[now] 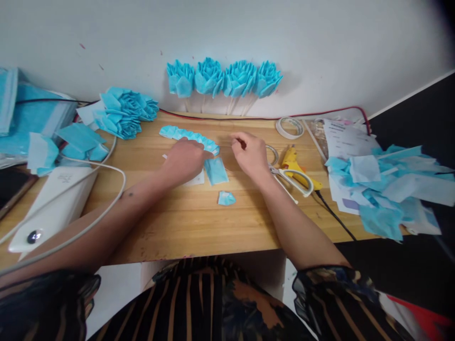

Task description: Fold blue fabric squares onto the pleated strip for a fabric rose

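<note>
My left hand (186,160) is closed, knuckles up, over the right part of a row of folded light-blue fabric petals (177,133). One fingertip touches the row's right end; what else those fingers hold is hidden. A flat blue fabric rectangle (216,171) lies just below that fingertip. To the right, my right hand (249,152) hovers with bent fingers, thumb and forefinger close together; anything between them is too small to make out. A single folded blue petal (226,198) lies nearer the table's front edge, apart from both hands.
Several blue fabric flowers on sticks (209,78) lean on the wall. More flowers (124,111) lie at left, by a white power bank (53,208). Right of my hand are scissors (298,182), a yellow glue gun (293,163), a tape roll (289,128) and fabric scraps (384,180).
</note>
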A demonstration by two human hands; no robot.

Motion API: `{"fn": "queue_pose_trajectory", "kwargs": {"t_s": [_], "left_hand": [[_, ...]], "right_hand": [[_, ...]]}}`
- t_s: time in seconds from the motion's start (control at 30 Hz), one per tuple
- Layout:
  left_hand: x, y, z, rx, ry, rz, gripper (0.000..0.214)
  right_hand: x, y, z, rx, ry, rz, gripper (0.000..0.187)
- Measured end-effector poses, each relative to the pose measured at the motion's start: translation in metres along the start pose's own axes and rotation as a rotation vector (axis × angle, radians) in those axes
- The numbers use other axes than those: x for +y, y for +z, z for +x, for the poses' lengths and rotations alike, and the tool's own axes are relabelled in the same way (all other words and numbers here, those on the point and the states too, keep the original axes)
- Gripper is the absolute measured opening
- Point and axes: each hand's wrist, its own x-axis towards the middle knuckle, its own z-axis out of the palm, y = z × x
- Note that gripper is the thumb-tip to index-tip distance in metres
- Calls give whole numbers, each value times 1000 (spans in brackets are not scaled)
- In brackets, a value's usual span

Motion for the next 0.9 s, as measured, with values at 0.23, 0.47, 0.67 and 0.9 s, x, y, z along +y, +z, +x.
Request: {"fn": "queue_pose_trajectory", "kwargs": {"t_s": [0.23, 0.47, 0.67, 0.9], "left_hand": [[0, -1, -2, -6, 2, 22, 40], [-4, 3, 0, 26, -10, -44, 44], [-7, 8, 3, 83, -49, -107, 44], [-7, 10, 2, 63, -42, -180, 43]], "right_hand": [[-6, 0, -10, -163, -262, -156, 42], [-3, 8, -7, -218, -234, -256, 40], [0, 8, -6, -205, -227, -249, 41], [11, 9, 6, -65, -153, -187, 40]]}}
